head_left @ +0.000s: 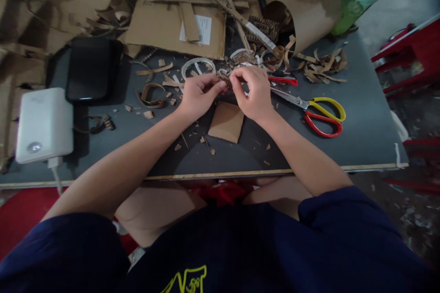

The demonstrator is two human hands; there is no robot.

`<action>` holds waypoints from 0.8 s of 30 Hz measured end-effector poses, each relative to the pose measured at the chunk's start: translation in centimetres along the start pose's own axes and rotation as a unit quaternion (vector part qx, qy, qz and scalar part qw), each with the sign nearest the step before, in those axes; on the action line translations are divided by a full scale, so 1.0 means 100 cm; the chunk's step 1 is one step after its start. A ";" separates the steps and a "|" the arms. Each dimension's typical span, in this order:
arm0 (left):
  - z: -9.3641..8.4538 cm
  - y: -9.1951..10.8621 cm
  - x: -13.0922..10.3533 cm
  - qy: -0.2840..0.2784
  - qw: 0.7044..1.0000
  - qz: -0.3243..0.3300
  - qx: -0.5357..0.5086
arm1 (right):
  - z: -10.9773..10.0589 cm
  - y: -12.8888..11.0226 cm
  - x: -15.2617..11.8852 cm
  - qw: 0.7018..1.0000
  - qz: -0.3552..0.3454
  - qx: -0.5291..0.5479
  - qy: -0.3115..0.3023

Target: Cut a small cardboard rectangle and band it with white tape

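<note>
Both hands met over the counter (371,132), pinching one small brown piece!
There it was, the small brown piece (224,79), up above the work surface and half hidden: the left hand (200,94) had its fingers closed on one side, the right hand (253,91) had thumb and fingers pressed together at the other! Just below, on the near side, lay a cardboard square (227,122), flat amid scattered scraps. Right behind the left hand sat a white ring (183,70), and off to the right of the right hand, the scissors (305,104) showed one yellow and one red handle loop! Farther back, a wide cardboard tube (314,16) lay on its side, with a heap of curled strips (326,65) in front of it.
</note>
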State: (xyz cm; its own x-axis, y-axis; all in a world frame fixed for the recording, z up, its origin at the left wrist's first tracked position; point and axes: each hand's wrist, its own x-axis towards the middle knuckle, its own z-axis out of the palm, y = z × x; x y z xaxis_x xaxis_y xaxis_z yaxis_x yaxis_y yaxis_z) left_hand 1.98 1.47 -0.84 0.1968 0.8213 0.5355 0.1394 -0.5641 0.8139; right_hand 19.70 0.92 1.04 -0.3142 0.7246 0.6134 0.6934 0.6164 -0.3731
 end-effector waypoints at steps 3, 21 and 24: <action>0.000 0.001 0.000 -0.003 1.000 -0.007 0.004 | -0.004 -0.002 0.001 1.000 -0.007 0.002 0.003; 0.000 0.007 -0.002 0.022 0.994 -0.083 -0.060 | -0.002 0.002 0.001 0.998 -0.056 -0.031 -0.008; 0.000 0.005 -0.003 0.023 0.994 -0.088 -0.068 | -0.002 0.002 0.001 0.997 -0.055 -0.041 -0.023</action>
State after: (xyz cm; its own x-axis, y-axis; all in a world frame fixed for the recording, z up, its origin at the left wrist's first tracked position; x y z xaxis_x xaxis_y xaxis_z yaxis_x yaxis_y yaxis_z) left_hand 1.99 0.95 -0.64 0.1359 0.9108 0.3900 0.0336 -0.3976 0.9169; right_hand 19.90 1.01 1.13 -0.4194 0.6683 0.6144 0.7031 0.6673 -0.2458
